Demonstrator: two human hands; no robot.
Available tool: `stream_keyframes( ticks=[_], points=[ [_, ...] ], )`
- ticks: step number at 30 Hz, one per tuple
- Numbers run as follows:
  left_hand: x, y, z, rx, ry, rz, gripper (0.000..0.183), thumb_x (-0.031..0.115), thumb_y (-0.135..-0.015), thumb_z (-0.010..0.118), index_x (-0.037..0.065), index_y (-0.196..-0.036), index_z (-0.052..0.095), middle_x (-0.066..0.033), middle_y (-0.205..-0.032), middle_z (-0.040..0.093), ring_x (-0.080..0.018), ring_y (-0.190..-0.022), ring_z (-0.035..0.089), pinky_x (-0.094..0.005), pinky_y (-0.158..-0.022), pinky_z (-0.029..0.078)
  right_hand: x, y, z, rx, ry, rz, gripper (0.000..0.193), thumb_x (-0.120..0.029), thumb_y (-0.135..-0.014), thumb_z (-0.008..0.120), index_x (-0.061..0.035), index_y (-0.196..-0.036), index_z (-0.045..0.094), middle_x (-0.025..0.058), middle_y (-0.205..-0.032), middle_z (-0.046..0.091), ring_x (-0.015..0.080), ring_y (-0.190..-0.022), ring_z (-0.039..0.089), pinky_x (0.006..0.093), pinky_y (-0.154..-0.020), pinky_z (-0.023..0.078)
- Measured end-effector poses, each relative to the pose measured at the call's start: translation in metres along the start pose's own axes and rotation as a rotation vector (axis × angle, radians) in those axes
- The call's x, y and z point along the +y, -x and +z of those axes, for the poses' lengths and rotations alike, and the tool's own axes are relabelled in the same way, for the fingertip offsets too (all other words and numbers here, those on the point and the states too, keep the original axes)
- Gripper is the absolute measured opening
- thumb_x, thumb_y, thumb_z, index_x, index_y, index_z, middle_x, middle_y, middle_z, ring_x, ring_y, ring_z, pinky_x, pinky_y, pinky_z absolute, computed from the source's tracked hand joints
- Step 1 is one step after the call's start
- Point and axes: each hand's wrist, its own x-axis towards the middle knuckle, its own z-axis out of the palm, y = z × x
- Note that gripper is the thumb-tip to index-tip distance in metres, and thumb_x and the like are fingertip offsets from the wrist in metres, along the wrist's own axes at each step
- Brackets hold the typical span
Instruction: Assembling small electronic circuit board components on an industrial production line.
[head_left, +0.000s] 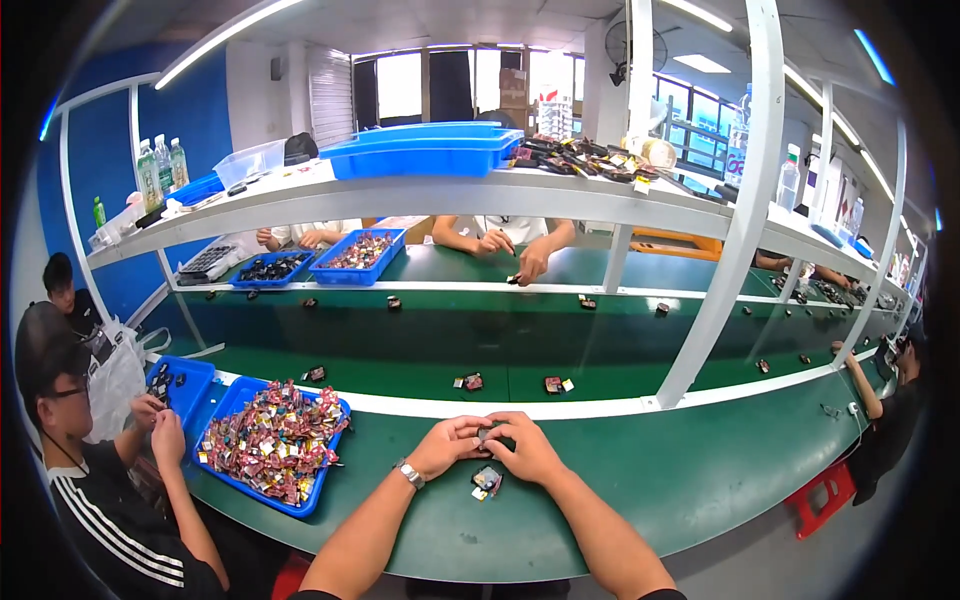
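Note:
My left hand (446, 446), with a metal watch at its wrist, and my right hand (524, 449) meet over the green bench. Between their closed fingertips is a small dark grey piece (484, 437), mostly covered by the fingers, so its exact kind is unclear. Just below the hands, a small electronic assembly (487, 480) with dark, white and yellow parts lies on the bench. To the left of my hands stands a blue tray (310, 506) heaped with small reddish parts (272, 440) bearing white and yellow pieces.
Beyond a white rail, small assemblies (555, 384) lie spaced along a green belt (620, 345). A white post (722, 240) and a shelf with blue bins (420, 155) rise ahead. Co-workers sit at left (120, 510), opposite and at far right. A red stool (822, 497) stands right.

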Motion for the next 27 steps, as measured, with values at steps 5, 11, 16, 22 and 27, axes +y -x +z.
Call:
stream_keyframes(
  ticks=[5, 11, 16, 22, 27],
  points=[
    [-0.005, -0.002, -0.001, 0.041, -0.062, 0.001, 0.031, 0.0, -0.093, 0.052, 0.002, -0.125, 0.05, -0.0085, -0.112, 0.062, -0.0169, -0.103, 0.062, -0.0342, -0.092, 0.054, 0.0, 0.002, -0.002, -0.027, -0.048, -0.053, 0.011, -0.015, -0.082, 0.068, -0.0078, -0.091, 0.07, 0.0079, -0.12, 0.059, 0.0286, -0.119, 0.049, 0.0385, -0.102, 0.041],
    [-0.003, -0.001, 0.001, 0.043, -0.012, 0.009, 0.03, 0.001, -0.095, 0.049, 0.002, -0.125, 0.05, -0.0089, -0.117, 0.06, -0.0176, -0.107, 0.061, -0.0344, -0.093, 0.053, 0.0, 0.003, 0.008, 0.1, 0.017, 0.02, 0.011, -0.014, -0.08, 0.069, -0.0084, -0.089, 0.072, 0.005, -0.116, 0.061, 0.0264, -0.113, 0.053, 0.0373, -0.096, 0.045],
    [-0.001, -0.001, 0.002, 0.07, -0.016, -0.01, 0.028, 0.003, -0.097, 0.047, 0.001, -0.125, 0.051, -0.0087, -0.117, 0.059, -0.017, -0.107, 0.06, -0.0328, -0.093, 0.052, -0.001, 0.003, 0.016, 0.156, 0.064, 0.006, 0.012, -0.015, -0.078, 0.071, -0.0114, -0.09, 0.073, 0.0057, -0.114, 0.063, 0.0267, -0.109, 0.057, 0.0377, -0.094, 0.047],
    [-0.004, -0.001, -0.002, 0.051, 0.013, 0.016, 0.028, 0.005, -0.097, 0.049, 0.002, -0.125, 0.051, -0.0087, -0.117, 0.059, -0.0166, -0.106, 0.061, -0.0316, -0.091, 0.053, -0.001, 0.002, 0.016, 0.177, 0.064, -0.024, 0.013, -0.013, -0.078, 0.071, -0.0113, -0.09, 0.073, 0.0059, -0.114, 0.063, 0.027, -0.11, 0.056, 0.0381, -0.094, 0.046],
    [-0.003, -0.001, -0.001, 0.045, 0.015, 0.009, 0.03, 0.008, -0.095, 0.056, 0.003, -0.125, 0.052, -0.0073, -0.115, 0.06, -0.0171, -0.107, 0.06, -0.0337, -0.093, 0.052, -0.004, 0.002, 0.018, 0.201, 0.06, -0.011, 0.014, -0.012, -0.077, 0.071, -0.0107, -0.091, 0.073, 0.0057, -0.115, 0.063, 0.0273, -0.109, 0.056, 0.0384, -0.093, 0.047]
  ],
)
